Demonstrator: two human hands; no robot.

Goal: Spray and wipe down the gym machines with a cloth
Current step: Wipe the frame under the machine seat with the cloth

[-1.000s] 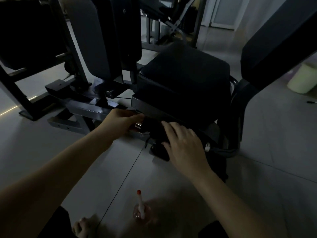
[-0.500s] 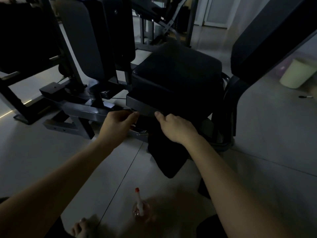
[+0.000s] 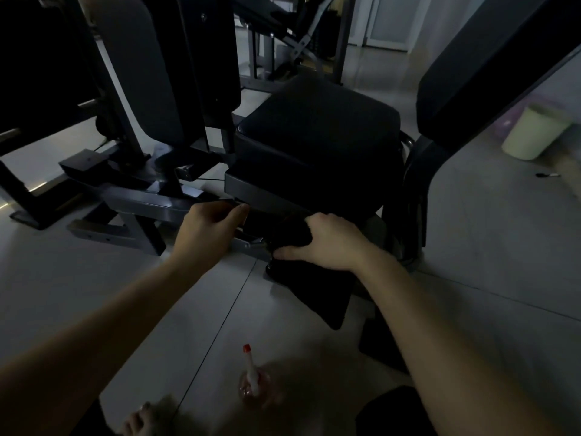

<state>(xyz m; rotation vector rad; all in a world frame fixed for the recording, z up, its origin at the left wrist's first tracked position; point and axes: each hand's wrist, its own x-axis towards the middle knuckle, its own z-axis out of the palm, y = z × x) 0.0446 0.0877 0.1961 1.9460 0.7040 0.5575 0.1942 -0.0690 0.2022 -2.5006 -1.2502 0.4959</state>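
Lighting: dim, so dark parts run together.
Machine: black seat pad (image 3: pixel 317 127) on a grey metal frame (image 3: pixel 147 202), with a slanted back pad (image 3: pixel 490 58) to the right.
Right hand (image 3: pixel 327 242): clenched around a dark cloth (image 3: pixel 317 287), bunching it against the frame just below the seat's front edge.
Cloth: one end is in the right fist; the rest hangs down toward the floor (image 3: pixel 487 247).
Left hand (image 3: pixel 209 229): fingers curled, tips at the frame edge just beside the cloth; I cannot tell whether it grips anything.
Spray bottle (image 3: pixel 253 377): stands on the floor, red tip up, near the person and between the forearms.
Background: pale bin (image 3: pixel 534 133) at far right, a pen (image 3: pixel 547 175) lying near it.
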